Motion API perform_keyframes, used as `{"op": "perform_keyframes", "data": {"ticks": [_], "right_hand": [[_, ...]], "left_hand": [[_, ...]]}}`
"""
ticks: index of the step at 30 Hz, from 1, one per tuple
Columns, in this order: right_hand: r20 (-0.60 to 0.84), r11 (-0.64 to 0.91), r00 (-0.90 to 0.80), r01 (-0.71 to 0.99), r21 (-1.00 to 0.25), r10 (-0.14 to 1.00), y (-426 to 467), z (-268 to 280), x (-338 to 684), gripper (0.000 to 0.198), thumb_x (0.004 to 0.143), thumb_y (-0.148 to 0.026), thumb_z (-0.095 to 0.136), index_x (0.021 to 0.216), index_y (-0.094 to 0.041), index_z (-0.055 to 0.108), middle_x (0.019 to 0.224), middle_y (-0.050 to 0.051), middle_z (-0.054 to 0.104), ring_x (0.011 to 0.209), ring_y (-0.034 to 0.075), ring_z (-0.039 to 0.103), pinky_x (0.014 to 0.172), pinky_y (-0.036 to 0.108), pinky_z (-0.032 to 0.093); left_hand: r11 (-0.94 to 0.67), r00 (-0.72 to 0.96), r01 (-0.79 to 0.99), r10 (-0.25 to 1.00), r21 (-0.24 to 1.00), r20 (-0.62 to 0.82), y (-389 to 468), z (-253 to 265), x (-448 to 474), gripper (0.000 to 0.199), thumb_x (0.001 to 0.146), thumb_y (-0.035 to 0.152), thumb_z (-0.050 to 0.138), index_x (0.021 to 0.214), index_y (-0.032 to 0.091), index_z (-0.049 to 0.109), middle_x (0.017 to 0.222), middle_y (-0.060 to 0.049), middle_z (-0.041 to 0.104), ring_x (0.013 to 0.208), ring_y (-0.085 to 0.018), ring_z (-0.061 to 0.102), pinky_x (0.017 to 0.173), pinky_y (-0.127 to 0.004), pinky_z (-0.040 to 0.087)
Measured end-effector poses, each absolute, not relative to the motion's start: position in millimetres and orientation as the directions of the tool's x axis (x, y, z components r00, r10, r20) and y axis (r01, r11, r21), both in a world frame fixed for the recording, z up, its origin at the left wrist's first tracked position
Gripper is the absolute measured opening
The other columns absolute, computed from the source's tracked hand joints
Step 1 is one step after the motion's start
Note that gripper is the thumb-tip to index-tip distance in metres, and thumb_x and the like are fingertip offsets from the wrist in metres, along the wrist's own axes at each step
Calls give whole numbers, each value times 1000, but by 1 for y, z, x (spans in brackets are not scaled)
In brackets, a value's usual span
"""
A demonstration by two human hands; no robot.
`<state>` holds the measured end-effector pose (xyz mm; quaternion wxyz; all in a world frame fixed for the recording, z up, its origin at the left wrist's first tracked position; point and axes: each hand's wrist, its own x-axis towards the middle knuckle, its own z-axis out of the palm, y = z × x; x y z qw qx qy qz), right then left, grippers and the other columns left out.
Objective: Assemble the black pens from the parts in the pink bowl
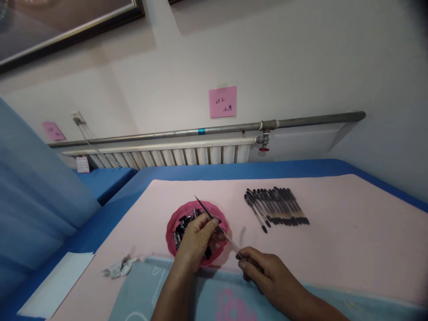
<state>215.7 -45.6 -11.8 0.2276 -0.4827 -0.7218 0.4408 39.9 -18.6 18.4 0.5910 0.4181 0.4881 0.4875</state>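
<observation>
A slender pen (230,240), with a dark pointed end up and to the left and a clear lower length, slants between my two hands. My left hand (195,240) pinches it near the middle, above a pink scalloped bowl (171,213). Small black and clear pieces that look like pen caps (182,225) fill the bowl, partly hidden by that hand. The fingers of my right hand (267,274) close around the pen's lower end, hiding it. Beyond my right hand, a row of black-capped pens (277,205) lies side by side on the pink table surface (351,240).
A crumpled clear plastic piece (120,267) and a white sheet (56,285) lie on the left. Light-blue patterned cloth (207,296) covers the near edge. Behind the blue table border (234,171) are a radiator (190,156) and pipe. A blue curtain (30,191) hangs left.
</observation>
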Motion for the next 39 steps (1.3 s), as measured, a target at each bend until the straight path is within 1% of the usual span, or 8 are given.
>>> {"op": "perform_keyframes", "data": {"ticks": [5, 10, 12, 15, 22, 29, 33, 39], "right_hand": [[20, 270, -440, 513, -815, 898, -45, -12, 217, 22, 83, -33, 44, 80, -20, 61, 76, 2, 58, 74, 16, 55, 67, 25, 41], [-22, 174, -379, 475, -863, 925, -45, -15, 215, 11, 77, -25, 50, 82, -20, 58, 72, -1, 57, 68, 14, 53, 63, 24, 40], [-58, 118, -337, 479, -870, 940, -45, -14, 214, 9, 76, -26, 49, 76, -20, 56, 62, -3, 50, 59, 13, 48, 57, 23, 38], [-87, 78, -309, 483, -872, 947, -45, -13, 213, 8, 75, -26, 48, 71, -20, 52, 55, -5, 41, 54, 12, 42, 53, 23, 35], [-97, 49, -291, 454, -890, 952, -43, -13, 214, 9, 75, -28, 46, 69, -21, 46, 56, -5, 43, 55, 12, 43, 54, 23, 35], [-138, -19, -271, 397, -918, 953, -39, -16, 216, 12, 75, -32, 44, 69, -22, 41, 54, -5, 46, 53, 12, 44, 53, 24, 36], [-141, -19, -277, 399, -917, 950, -37, -15, 216, 13, 74, -34, 43, 68, -23, 41, 53, -5, 46, 52, 13, 45, 53, 25, 36], [-144, -15, -270, 429, -903, 952, -38, -13, 215, 12, 72, -33, 44, 67, -23, 41, 54, -4, 47, 54, 13, 47, 54, 25, 38]], "left_hand": [[215, 158, -51, 966, 975, -205, -22, 18, 48, 27, 71, 42, 59, 66, 16, 54, 56, 0, 59, 48, -10, 55, 45, -20, 42], [124, 234, 28, 964, 992, -127, -24, 21, 49, 29, 72, 41, 58, 79, 13, 61, 61, -2, 60, 54, -12, 56, 48, -21, 43], [93, 178, 14, 980, 996, -94, -22, 22, 43, 31, 72, 40, 58, 89, 14, 62, 69, -3, 62, 58, -12, 57, 50, -20, 44], [94, 10, -40, 996, 995, -94, -16, 20, 29, 30, 72, 41, 59, 88, 16, 61, 76, -2, 63, 60, -12, 57, 52, -21, 45], [85, -198, -74, 975, 994, -98, -10, 20, -2, 30, 66, 40, 63, 81, 15, 61, 74, -3, 62, 60, -12, 57, 52, -23, 45], [116, -340, 270, 940, 956, -18, -5, 7, -23, 15, 72, 30, 52, 77, 18, 60, 66, 0, 61, 59, -13, 57, 54, -24, 43], [75, -224, 543, 973, 837, 59, -4, -2, -21, 15, 71, 18, 48, 75, 20, 62, 69, 0, 64, 64, -14, 57, 60, -25, 42], [0, -33, 760, 999, 650, 38, -6, 0, -5, 28, 67, 8, 45, 79, 20, 67, 84, -4, 67, 81, -17, 58, 73, -27, 41]]}}
